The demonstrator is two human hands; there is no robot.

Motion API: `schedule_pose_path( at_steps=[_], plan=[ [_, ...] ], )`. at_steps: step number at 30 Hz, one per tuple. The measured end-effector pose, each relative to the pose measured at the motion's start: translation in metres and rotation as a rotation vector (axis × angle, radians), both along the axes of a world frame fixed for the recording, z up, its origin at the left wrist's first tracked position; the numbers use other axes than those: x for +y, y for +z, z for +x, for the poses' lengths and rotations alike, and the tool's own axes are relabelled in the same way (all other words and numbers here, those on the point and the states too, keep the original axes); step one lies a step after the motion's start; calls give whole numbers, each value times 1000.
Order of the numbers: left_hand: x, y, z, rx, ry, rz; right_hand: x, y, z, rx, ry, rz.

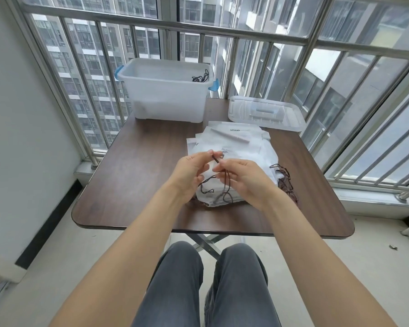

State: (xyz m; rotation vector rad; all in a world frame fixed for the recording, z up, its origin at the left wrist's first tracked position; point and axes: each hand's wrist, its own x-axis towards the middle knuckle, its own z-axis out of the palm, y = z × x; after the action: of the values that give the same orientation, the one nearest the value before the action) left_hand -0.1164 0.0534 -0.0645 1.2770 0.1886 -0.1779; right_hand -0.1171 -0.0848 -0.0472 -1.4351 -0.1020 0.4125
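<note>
A thin dark cord [215, 159] is stretched between my two hands above a pile of white paper bags [236, 147] on the brown table [139, 175]. My left hand [191, 173] pinches its upper end between thumb and forefinger. My right hand [241, 178] pinches it just to the right, and the rest of the cord [206, 188] hangs in loops below my fingers onto the bags. More dark cords [285, 179] lie in a bunch at the right side of the pile.
A translucent storage box [165, 90] with blue latches stands at the table's back, with a dark cord [200, 76] inside. Its lid [266, 113] lies to the right. Metal window railings [222, 27] surround the table. My knees sit under the near edge.
</note>
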Motion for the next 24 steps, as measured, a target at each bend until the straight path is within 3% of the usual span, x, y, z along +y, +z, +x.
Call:
schedule_pose_path(
  at_steps=[4, 7, 9, 15, 20, 24],
  plan=[
    [-3, -2, -3, 0, -14, -84, -2, -7, 4, -517, -130, -641],
    [-6, -2, -3, -3, -40, -94, -7, -16, 4, -920, -167, -873],
    [-7, 0, -4, -4, -67, -53, -12, -21, 6, -1058, -115, -953],
    [-6, 4, 0, 5, -128, 55, -18, -23, 18, -1141, 81, -997],
    [-5, 7, 3, -27, -130, 56, -18, -25, 25, -1090, 73, -1055],
    [-7, 14, -1, -98, -21, 268, -18, -26, 31, -1010, 41, -1133]
  ],
)
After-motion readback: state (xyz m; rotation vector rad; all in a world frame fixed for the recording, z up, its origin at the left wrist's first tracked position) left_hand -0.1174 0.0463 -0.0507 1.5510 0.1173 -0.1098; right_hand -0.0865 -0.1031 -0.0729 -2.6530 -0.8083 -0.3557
